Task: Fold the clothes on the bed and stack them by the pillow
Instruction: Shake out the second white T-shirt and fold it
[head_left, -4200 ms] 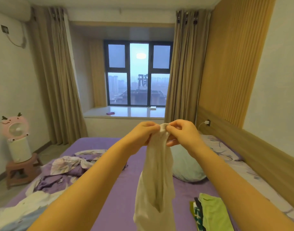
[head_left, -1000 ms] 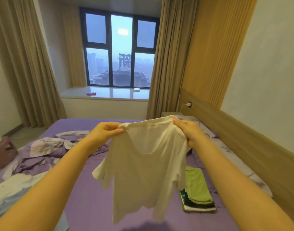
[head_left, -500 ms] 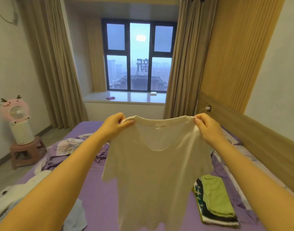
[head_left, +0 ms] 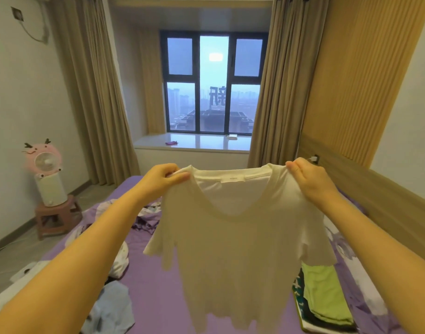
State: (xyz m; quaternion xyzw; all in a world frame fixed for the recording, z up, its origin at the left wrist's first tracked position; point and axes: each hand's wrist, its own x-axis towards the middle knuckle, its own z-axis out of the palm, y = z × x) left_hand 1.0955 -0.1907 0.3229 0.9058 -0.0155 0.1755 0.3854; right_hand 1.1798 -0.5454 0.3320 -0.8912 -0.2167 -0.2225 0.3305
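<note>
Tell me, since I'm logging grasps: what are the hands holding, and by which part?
A white T-shirt, held up over the bed. The left hand and right hand each pinch a shoulder beside the neckline.

We hold the shirt (head_left: 230, 237) up over the bed (head_left: 153, 283) — left hand (head_left: 162, 180) and right hand (head_left: 310, 180) at its shoulders. The folded stack (head_left: 322, 295) lies right of it on the bed, loose clothes (head_left: 112, 302) left — the fan (head_left: 46, 165) on its stool (head_left: 57, 215) stands beyond the bed's left side.

T-shirt (head_left: 233, 239) — thin matt cloth | headboard (head_left: 387, 196) — smooth wood | windowsill (head_left: 194, 142) — glossy
</note>
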